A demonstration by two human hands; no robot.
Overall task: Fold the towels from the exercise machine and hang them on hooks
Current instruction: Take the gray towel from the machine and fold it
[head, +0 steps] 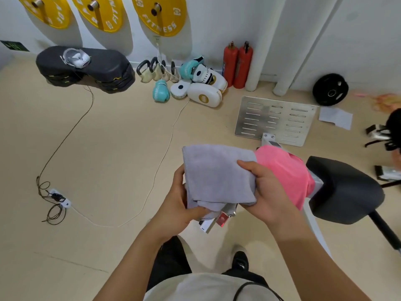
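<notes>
A folded grey towel (213,170) is held in front of me at waist height. My left hand (180,205) grips its lower left corner from beneath, and my right hand (267,192) pinches its right edge with the thumb on top. A pink towel (286,170) lies draped over the white frame of the exercise machine (270,141), just right of the grey one. The machine's black padded seat (345,192) sits to the right of the pink towel. No hooks are in view.
A metal footplate (275,120) stands beyond the machine. Boxing gloves and pads (195,83), kettlebells (156,71), two red extinguishers (237,64) and stacked black step platforms (86,68) line the wall. Cables and a power strip (60,199) lie on the floor at left. Another person (393,131) is at the right edge.
</notes>
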